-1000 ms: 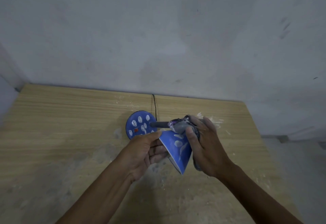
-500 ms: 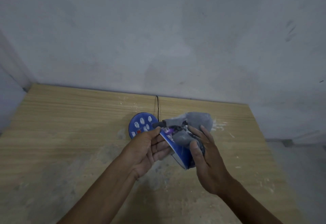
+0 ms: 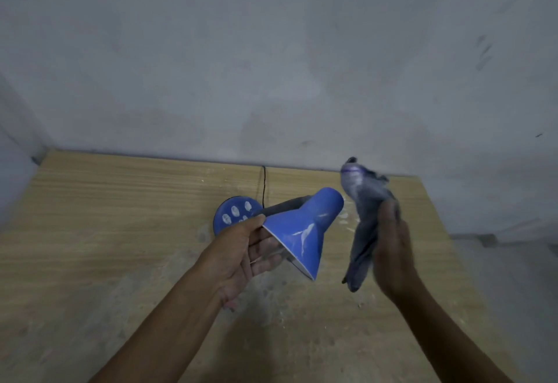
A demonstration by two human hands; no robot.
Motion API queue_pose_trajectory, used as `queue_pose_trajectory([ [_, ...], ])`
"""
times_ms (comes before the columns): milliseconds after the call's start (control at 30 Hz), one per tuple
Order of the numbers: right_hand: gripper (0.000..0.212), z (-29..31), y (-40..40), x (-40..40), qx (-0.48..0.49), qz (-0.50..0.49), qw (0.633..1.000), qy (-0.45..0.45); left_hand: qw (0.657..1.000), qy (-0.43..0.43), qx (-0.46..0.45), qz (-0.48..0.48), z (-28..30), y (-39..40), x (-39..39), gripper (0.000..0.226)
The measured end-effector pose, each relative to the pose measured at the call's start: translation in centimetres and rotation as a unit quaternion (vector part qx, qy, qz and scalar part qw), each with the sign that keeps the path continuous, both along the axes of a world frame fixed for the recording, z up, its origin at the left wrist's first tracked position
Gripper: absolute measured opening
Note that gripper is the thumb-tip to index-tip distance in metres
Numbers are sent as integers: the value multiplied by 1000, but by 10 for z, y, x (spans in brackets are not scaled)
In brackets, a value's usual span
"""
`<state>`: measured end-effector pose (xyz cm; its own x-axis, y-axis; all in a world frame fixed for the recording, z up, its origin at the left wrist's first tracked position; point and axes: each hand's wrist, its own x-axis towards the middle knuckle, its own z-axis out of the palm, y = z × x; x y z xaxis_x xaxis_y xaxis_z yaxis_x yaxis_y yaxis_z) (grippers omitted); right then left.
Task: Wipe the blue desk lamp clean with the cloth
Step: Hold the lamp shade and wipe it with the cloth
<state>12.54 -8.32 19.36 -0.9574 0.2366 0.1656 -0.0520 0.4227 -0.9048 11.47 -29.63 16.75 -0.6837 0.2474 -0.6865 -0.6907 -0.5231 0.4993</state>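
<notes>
Our left hand point(image 3: 241, 250) holds the wide rim of the blue lamp shade point(image 3: 305, 225). The thumb lies on top of the rim and the fingers curl under it, into the open mouth. Our right hand point(image 3: 392, 250) is off to the right, away from the lamp. It holds a gray cloth point(image 3: 362, 216). The picture is blurry there, so we cannot see each finger well, but the fingers look mostly straight with the cloth pinched against them. The cloth sticks up above the hand and hangs down below it. It does not touch the lamp.

The lamp sits near the back of a wooden table point(image 3: 105, 216). Its round blue base point(image 3: 232, 216) rests flat on the table and has white smudges on it. A thin black cord point(image 3: 263, 183) runs from the base to the gray wall point(image 3: 271, 65). The table has pale dusty patches and white crumbs. Our left hand hides part of the base.

The shade is tipped on its side. Its long line runs from lower left to upper right. The wide mouth points down and toward us, and the narrow end points up and to the right. White streaks mark the blue side.
</notes>
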Motion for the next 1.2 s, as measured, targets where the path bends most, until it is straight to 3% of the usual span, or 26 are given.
queue_pose_trajectory([
  [100,39,-25,-8,0,27,73,997,0,1000,-4,1,3,1,-1,0,26],
  [200,49,-45,-12,-1,42,83,995,-23,1000,-6,3,12,0,-4,-1,27],
  [333,39,-42,-33,3,16,131,991,-21,999,-12,19,37,-1,0,-2,27],
  [500,78,-43,-45,8,-31,130,990,-49,998,-14,32,55,2,6,-5,19],
  [633,64,-41,-50,19,-41,125,991,-31,996,-13,53,65,9,8,-6,23],
  [733,83,-40,-50,23,-29,150,986,-71,996,-18,51,67,10,8,-8,22],
  [833,75,-35,-46,23,4,173,984,-40,997,-26,45,61,11,5,-8,21],
  [967,63,-37,-33,30,-34,156,987,-27,996,-28,45,71,10,2,-9,27],
  [1067,44,-30,-27,38,-135,68,988,-35,998,-23,31,58,6,2,-8,19],
  [1133,46,-28,-19,38,-300,-42,950,-73,998,-21,26,49,4,2,-7,16],
  [1200,50,-23,-6,32,-423,-76,899,-86,998,-20,30,48,4,2,-6,15],
])
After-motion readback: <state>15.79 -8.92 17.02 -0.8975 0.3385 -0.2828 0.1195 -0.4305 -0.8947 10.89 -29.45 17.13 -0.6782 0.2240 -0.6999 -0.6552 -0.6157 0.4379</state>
